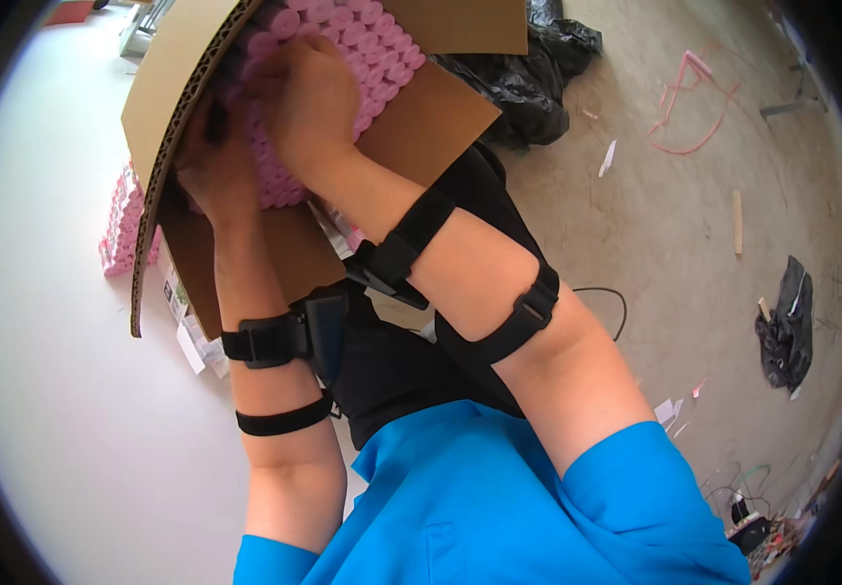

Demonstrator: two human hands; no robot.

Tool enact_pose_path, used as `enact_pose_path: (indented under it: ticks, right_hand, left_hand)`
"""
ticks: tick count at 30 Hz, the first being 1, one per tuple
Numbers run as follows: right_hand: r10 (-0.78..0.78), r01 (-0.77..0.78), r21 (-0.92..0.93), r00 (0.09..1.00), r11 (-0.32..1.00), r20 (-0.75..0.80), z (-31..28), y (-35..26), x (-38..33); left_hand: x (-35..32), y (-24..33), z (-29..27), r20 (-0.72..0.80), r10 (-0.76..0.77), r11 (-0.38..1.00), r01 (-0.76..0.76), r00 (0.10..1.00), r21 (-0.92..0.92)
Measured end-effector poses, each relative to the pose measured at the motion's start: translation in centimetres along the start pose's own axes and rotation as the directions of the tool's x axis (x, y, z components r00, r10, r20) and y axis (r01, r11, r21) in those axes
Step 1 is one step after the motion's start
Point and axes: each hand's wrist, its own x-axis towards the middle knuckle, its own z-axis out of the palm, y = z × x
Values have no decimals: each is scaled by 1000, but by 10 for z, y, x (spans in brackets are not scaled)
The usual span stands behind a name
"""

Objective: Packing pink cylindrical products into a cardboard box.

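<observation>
An open cardboard box stands in front of me, holding several tightly packed pink rolls whose round ends show. My right hand reaches over the rolls, its fingers curled down toward the left side of the box. What they hold, if anything, is hidden. My left hand is inside the box's left side, next to the raised flap. Shadow and blur hide its fingers, and a small dark patch shows on or beside them. Both forearms wear black straps.
More pink rolls sit on the pale surface left of the box. A black plastic bag lies behind it on the right. Across the floor are a pink strap, a wood strip, a crumpled black bag and paper scraps.
</observation>
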Motion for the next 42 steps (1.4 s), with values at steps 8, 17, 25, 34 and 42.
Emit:
enact_pose_path:
  ticks: [8, 17, 25, 34, 42]
  right_hand:
    - [34, -34, -7, 940, 999, 340, -71, 40, 8]
    - [121, 219, -536, 842, 815, 526, -137, 68, -111]
    - [258, 28, -544, 859, 839, 442, -131, 77, -108]
    - [688, -782, 196, 617, 592, 382, -168, 40, -94]
    - [409, -608, 477, 788, 635, 460, -165, -16, -89]
  left_hand:
    - [-47, 27, -20, -125, -69, 988, 51, 990, -144]
    - [-199, 15, 5, 366, -530, 824, 566, 765, 11]
    - [-198, -10, 20, 403, -530, 821, 571, 746, 23]
    - [-176, 35, -41, 770, -396, -168, 785, 501, -597]
    - [-151, 60, -76, 784, -314, -629, 501, 536, -594]
